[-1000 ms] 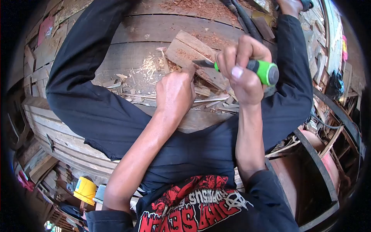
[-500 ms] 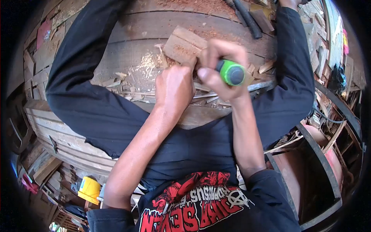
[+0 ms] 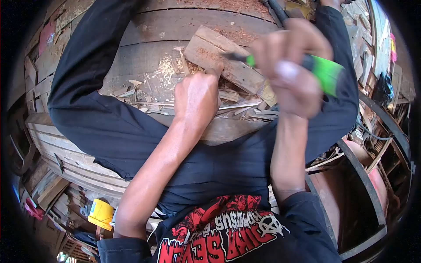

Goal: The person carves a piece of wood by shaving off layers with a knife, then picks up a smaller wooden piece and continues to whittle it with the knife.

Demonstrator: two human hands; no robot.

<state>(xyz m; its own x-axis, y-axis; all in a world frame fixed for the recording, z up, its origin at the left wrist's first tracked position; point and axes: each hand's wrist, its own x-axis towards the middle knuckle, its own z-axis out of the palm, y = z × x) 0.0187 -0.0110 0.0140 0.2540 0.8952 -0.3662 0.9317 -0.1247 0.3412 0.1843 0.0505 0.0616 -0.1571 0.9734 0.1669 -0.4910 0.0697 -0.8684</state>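
Note:
My left hand (image 3: 197, 94) is closed in a fist at the near edge of a brown wooden board (image 3: 245, 76), one finger pressing on its face. The board has a lengthwise groove and reddish dust on it, and lies slanted, its far end to the left. My right hand (image 3: 291, 65), blurred by motion, grips a green-and-black-handled tool (image 3: 328, 75). Its dark, narrow tip points left and overlaps the board's middle, close to my left fingers. The motion blur hides the tip's exact shape.
Pale wood shavings (image 3: 167, 70) and splinters lie on the plank floor (image 3: 144, 33) between my legs. Dark long-handled tools (image 3: 276, 11) rest at the far right. A yellow bucket (image 3: 100, 215) stands at lower left, and a curved metal frame (image 3: 366, 184) at lower right.
My right hand has moved right and away from my left hand, and the tool has swung from pointing its butt end at me to lying sideways. More of the board shows now.

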